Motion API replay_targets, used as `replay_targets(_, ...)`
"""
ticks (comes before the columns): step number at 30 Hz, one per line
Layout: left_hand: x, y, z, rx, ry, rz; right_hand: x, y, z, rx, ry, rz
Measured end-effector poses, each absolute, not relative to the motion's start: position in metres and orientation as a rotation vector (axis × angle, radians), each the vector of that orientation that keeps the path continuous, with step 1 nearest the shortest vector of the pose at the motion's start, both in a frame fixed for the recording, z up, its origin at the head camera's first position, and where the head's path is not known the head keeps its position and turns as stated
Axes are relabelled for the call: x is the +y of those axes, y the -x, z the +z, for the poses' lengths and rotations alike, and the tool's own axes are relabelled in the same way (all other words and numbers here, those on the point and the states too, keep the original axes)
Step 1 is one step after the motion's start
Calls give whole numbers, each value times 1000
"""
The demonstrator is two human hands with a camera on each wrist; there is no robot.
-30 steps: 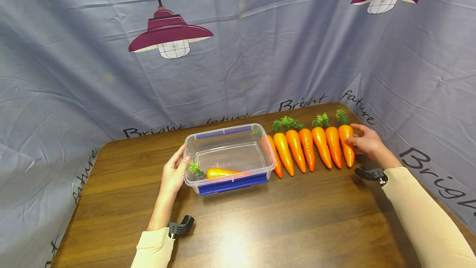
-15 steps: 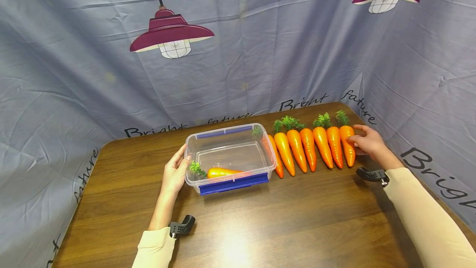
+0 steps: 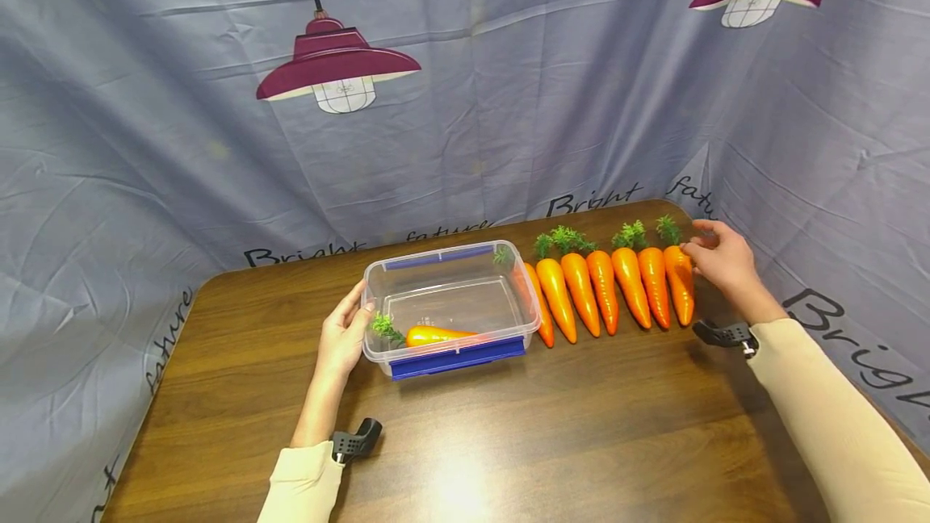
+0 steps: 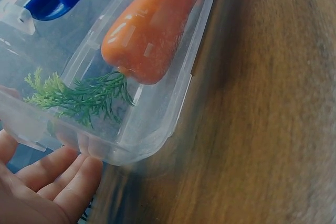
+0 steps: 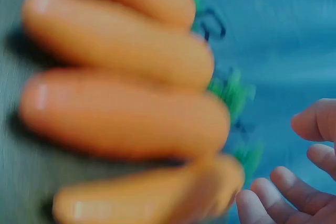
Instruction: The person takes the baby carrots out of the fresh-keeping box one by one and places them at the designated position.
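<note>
In the head view, my left hand (image 3: pixel 343 337) holds the left end of a clear plastic container (image 3: pixel 472 297) with blue clips, its thumb at the rim. One orange carrot (image 3: pixel 436 336) with a green leafy top lies inside along the near wall; the left wrist view shows this carrot (image 4: pixel 152 35) close up. To the right of the container stands a row of several carrots (image 3: pixel 577 289), tips toward me. My right hand (image 3: pixel 729 261) is by the upper end of the rightmost carrot (image 3: pixel 680 285), its fingers apart; whether it touches is unclear. The right wrist view is blurred.
Everything stands on a brown wooden table (image 3: pixel 552 426). A blue-grey curtain (image 3: pixel 465 144) printed with lamps and lettering hangs behind and beside it. The row's leftmost carrot (image 3: pixel 541 329) is partly behind the container's right wall.
My right hand has come off the side of the rightmost carrot and moved slightly back toward its leafy end. My left hand, the container and the carrots stay in place.
</note>
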State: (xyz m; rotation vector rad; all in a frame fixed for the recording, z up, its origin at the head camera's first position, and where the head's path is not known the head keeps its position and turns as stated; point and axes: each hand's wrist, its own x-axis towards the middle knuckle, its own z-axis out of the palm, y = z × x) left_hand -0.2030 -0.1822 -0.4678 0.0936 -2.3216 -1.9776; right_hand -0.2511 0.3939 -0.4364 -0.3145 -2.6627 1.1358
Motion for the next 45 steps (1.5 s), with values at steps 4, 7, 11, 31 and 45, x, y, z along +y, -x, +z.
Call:
replay_targets(4, -182, 203, -468, -2331, -93, -1978, 362, 252, -417, -2687, 188, 1079)
replay_targets(7, -182, 203, -468, -2326, -90, -1984, 331, 253, -401, -2708, 28, 1093)
replay_targets(11, -183, 204, -468, -2321, -93, -1980, 285, 255, -381, -2773, -217, 1176)
replay_targets(31, -185, 205, -468, -2313, -89, -1979, 77, 255, -393, -3090, -1067, 1053)
replay_targets(45, -186, 205, -467, -2324, -85, -1963, 41, 256, -426, -3214, -1333, 854)
